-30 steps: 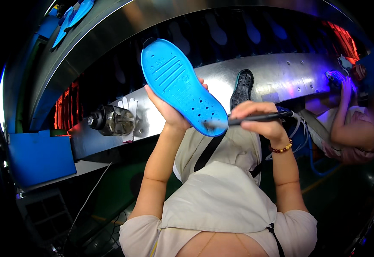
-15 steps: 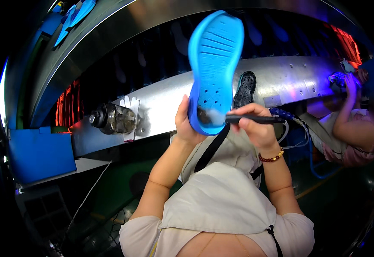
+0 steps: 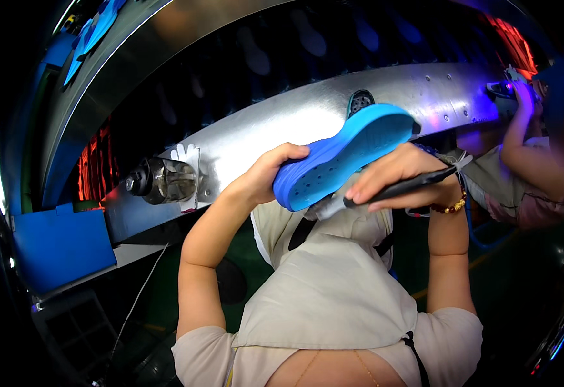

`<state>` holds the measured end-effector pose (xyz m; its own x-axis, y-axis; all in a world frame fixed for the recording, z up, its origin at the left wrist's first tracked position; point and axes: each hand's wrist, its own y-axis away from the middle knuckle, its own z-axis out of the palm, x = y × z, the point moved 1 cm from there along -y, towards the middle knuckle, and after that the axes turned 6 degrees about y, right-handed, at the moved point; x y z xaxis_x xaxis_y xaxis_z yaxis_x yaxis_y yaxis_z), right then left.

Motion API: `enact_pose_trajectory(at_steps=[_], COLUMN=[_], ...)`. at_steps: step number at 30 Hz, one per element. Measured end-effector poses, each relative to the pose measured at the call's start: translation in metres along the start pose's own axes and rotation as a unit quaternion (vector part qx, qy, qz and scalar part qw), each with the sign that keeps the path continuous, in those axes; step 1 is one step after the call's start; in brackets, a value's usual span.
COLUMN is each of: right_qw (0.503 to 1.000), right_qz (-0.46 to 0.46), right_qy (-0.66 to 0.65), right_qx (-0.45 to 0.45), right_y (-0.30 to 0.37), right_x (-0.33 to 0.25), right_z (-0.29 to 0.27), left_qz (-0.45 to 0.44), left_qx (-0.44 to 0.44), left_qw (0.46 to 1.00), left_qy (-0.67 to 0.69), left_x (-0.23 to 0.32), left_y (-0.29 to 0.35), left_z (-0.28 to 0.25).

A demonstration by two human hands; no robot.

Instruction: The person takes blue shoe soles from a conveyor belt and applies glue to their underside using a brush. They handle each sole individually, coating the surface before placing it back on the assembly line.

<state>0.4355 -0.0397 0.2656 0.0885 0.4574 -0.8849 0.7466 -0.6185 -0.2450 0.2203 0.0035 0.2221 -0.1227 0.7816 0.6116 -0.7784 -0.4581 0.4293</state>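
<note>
My left hand point(image 3: 266, 173) grips the heel end of a blue shoe sole point(image 3: 343, 158), thumb over its rim. The sole is tilted, toe end toward the upper right, with small holes in its inner face. My right hand point(image 3: 404, 175) is closed around a black-handled brush point(image 3: 406, 188). The pale, flat bristles of the brush are at the sole's near edge by the heel; whether they touch it I cannot tell. Behind the blue sole, a black sole point(image 3: 361, 100) lies on the metal bench, partly hidden.
On the metal bench point(image 3: 246, 145) stand a dark translucent bottle point(image 3: 166, 180) and, beside it, a white glove point(image 3: 190, 158). Beyond runs a dark conveyor with several soles point(image 3: 253, 51). A blue box point(image 3: 62, 248) is at left. Another person's arm point(image 3: 521, 126) works at right.
The blue sole has swung from upright to slanting toward the upper right and come lower. My right hand has turned, and the brush has gone from inside the heel to its near edge.
</note>
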Motion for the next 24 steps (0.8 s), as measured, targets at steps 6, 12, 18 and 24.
enact_pose_trajectory(at_steps=[6,12,18,24], right_qw=[0.995,0.997,0.996,0.989], right_qz=[0.049,0.028,0.030,0.069], right_qy=[0.049,0.048,0.027,0.042], right_qx=[-0.072,0.052,0.079,0.124], right_y=[-0.001,0.008,0.018,0.024], right_x=[-0.005,0.010,0.010,0.016], right_z=[-0.004,-0.009,-0.009,-0.003], left_qz=[-0.024,-0.001,0.042,0.117], left_qx=[-0.009,0.034,0.055,0.075], left_qw=[0.985,0.991,0.994,0.988], left_qy=[-0.173,-0.126,-0.079,-0.067], left_x=[0.005,0.013,0.017,0.022], left_y=[0.006,0.016,0.026,0.032], left_z=[-0.007,-0.010,-0.020,-0.021])
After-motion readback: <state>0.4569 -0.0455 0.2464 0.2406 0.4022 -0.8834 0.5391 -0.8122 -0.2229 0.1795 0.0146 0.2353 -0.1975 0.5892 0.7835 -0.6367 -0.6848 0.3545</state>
